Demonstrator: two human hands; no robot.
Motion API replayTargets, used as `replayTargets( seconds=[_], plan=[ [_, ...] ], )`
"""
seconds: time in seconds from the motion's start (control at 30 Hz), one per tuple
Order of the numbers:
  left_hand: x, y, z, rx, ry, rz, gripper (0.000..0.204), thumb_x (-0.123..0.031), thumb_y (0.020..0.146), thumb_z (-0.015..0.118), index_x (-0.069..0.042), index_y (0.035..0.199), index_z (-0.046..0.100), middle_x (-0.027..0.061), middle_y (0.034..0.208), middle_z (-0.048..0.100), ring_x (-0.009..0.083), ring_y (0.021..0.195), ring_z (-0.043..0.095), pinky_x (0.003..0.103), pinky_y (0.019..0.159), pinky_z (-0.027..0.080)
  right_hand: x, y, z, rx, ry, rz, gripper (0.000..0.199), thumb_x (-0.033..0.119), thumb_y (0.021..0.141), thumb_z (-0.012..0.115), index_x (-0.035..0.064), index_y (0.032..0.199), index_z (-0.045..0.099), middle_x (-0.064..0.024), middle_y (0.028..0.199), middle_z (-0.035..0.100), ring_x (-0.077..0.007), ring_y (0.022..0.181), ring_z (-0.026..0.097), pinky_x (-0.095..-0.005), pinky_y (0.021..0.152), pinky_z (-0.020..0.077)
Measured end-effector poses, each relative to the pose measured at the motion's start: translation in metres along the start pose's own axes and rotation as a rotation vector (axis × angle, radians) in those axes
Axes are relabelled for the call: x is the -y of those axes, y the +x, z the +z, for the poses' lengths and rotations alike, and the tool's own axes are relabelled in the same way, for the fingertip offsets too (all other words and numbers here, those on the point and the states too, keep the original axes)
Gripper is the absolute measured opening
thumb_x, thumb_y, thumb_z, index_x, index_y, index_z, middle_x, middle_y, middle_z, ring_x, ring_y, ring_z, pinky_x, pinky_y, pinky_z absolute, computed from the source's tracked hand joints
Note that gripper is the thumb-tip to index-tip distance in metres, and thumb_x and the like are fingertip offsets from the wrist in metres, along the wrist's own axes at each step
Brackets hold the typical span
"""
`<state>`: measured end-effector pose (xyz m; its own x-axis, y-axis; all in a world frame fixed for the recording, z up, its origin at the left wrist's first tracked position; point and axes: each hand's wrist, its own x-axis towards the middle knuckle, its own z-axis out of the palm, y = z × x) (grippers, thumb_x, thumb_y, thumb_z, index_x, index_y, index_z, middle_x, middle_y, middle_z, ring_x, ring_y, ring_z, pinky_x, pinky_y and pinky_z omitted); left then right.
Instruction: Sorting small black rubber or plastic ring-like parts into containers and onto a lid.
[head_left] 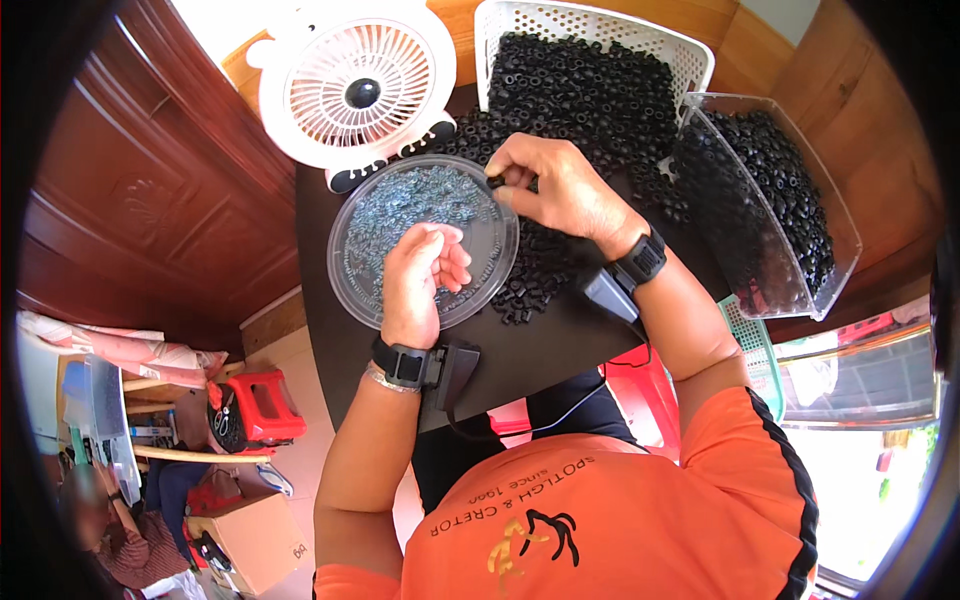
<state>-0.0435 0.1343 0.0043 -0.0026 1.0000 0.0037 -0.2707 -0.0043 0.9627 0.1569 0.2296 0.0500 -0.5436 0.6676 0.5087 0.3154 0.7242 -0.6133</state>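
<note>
A small black ring (496, 182) sits at the tips of the right hand (555, 185), clamped between thumb and forefinger, over the right edge of a round clear tub. It is a stubby piece, mostly covered by the fingertips, and too small here to tell which way its opening points or how its long axis lies. The right hand comes in from the right, its fingers pointing left.

The left hand (422, 270) is above the tub (487, 255), fingers curled and pointing right, the thumb lying close along the forefinger; whether anything is gripped there I cannot tell. Small clear bluish pieces (400, 205) cover much of the tub's floor, thickest toward its far and left sides.

Beyond the right hand, a heap of black rings (590, 80) spills out of a white basket (690, 55) onto the dark table (520, 365). More rings fill a clear bin (835, 215) to the right, its mouth tilted. A white fan (428, 75) stands at the tub's far left.
</note>
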Motion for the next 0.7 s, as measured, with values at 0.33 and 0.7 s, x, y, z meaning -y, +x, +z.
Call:
replayTargets(
  seconds=[0.33, 0.7],
  plan=[
    [0.002, 0.003, 0.001, 0.084, -0.047, 0.01, 0.03, -0.026, 0.096, 0.044, 0.0, 0.107, 0.056, 0.0061, 0.083, 0.061, 0.0137, 0.068, 0.059, 0.024, 0.061, 0.044, 0.024, -0.006, 0.029, 0.089, 0.116, -0.23, 0.026, 0.007, 0.071, 0.074, 0.0063, 0.096, 0.067, -0.0075, 0.082, 0.062, -0.0282, 0.078, 0.063, -0.0368, 0.067, 0.0517],
    [-0.006, 0.004, -0.007, 0.083, -0.166, 0.13, 0.024, -0.027, 0.096, 0.048, -0.005, 0.096, 0.055, 0.0048, 0.078, 0.059, 0.0152, 0.065, 0.058, 0.026, 0.06, 0.044, 0.016, -0.002, 0.035, -0.036, 0.104, -0.269, 0.019, 0.014, 0.075, 0.075, 0.01, 0.092, 0.069, -0.007, 0.082, 0.063, -0.0279, 0.082, 0.063, -0.0374, 0.069, 0.0519]
  ],
)
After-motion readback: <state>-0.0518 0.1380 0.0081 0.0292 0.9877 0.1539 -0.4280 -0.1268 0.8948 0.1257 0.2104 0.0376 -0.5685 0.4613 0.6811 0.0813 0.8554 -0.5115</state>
